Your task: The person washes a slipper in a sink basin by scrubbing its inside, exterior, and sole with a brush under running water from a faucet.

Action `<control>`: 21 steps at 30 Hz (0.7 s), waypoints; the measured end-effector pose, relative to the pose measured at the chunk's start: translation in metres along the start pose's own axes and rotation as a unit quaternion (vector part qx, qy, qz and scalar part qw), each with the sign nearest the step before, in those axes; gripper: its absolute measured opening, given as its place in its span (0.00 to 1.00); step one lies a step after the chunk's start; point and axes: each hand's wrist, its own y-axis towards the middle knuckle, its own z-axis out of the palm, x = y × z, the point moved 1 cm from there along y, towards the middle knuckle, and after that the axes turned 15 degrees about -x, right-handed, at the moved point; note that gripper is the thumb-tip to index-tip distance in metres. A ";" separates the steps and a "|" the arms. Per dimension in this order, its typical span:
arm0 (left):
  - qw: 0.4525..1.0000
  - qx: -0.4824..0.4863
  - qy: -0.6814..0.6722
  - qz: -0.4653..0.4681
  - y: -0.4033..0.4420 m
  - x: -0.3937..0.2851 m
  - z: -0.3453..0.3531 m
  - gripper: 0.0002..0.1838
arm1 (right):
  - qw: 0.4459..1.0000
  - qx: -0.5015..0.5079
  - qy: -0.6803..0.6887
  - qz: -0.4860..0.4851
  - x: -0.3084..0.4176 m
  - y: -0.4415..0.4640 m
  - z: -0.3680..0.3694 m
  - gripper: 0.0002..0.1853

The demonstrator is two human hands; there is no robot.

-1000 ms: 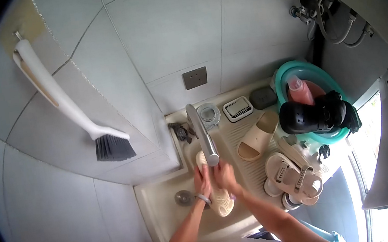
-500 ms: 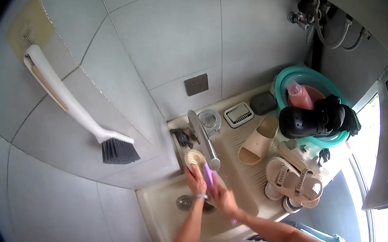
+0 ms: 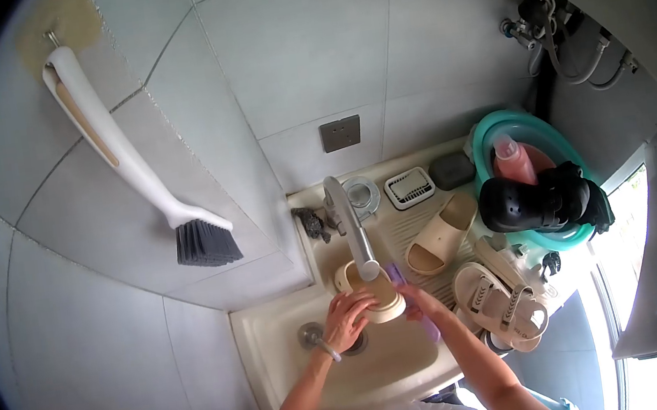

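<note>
Under the tap (image 3: 356,239) a cream slipper (image 3: 385,301) is tilted over the sink basin (image 3: 390,358). My left hand (image 3: 347,319), with a bracelet at its wrist, grips the slipper's left side with its fingers over the rim. To the right of the slipper, my right hand (image 3: 419,301) is closed round a purple brush (image 3: 430,329), whose upper end reaches the slipper's side. The brush's bristles are hidden. Another cream slipper (image 3: 442,233) lies on the ribbed drainboard to the right.
Cream sandals (image 3: 498,307) stand at the right edge. Behind them a teal basin (image 3: 492,122) holds a pink bottle (image 3: 514,162) and black shoes (image 3: 519,205). A soap dish (image 3: 410,187) is by the wall, where a large white brush (image 3: 119,162) hangs at the left.
The held slipper has turned from sole side to its open upper side. My right hand has moved right with the purple brush, which came into view half a second ago.
</note>
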 end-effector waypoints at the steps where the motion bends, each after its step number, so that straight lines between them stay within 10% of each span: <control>1: 1.000 0.001 0.006 0.006 -0.001 -0.003 -0.001 0.25 | 0.998 -0.036 0.040 0.012 -0.004 -0.002 0.004 0.12; 6: 0.976 -0.163 -0.076 -0.126 -0.031 0.004 0.018 0.19 | 0.989 -0.095 0.088 -0.072 -0.031 0.001 0.029 0.28; 9: 0.714 -0.293 -0.425 -0.474 -0.056 0.033 0.043 0.18 | 0.983 -0.123 0.084 -0.106 -0.042 -0.002 0.040 0.12; 13: 0.446 -0.119 -0.750 -0.474 -0.053 0.054 0.067 0.25 | 0.987 -0.143 0.055 -0.054 -0.058 0.005 0.040 0.11; 21: 0.429 -0.080 -0.734 -0.520 -0.033 0.048 0.067 0.21 | 0.908 -0.208 -0.232 -0.279 -0.042 -0.044 0.010 0.27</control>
